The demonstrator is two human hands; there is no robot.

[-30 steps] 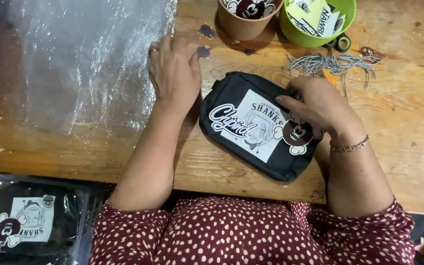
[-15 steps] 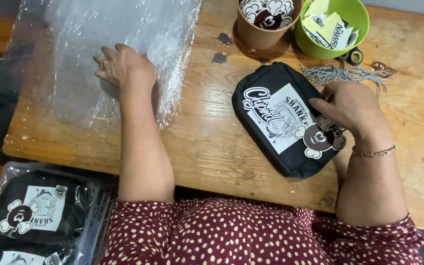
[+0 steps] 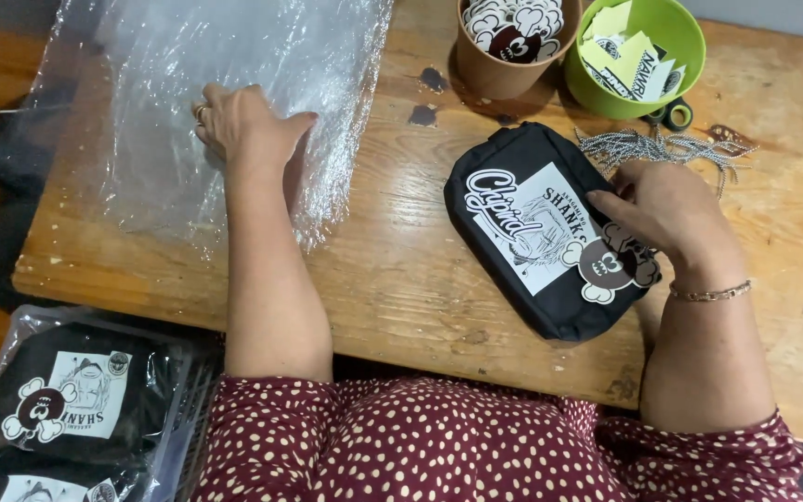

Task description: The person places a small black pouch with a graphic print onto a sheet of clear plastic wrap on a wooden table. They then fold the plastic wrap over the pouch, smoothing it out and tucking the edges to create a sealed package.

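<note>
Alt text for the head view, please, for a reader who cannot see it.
A person's left hand rests on clear plastic bags on a wooden table, while the right hand holds a black pouch with a cartoon tag.

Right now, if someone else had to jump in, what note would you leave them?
Left hand: flat on the clear plastic bags, grip open.
Right hand: resting on the black pouch by its cartoon tag; grip unclear.
Pouch lies unbagged on the wooden table.
Done: bagged pouches sit in the bin at lower left.
Left: this pouch is not yet in a bag.
</note>
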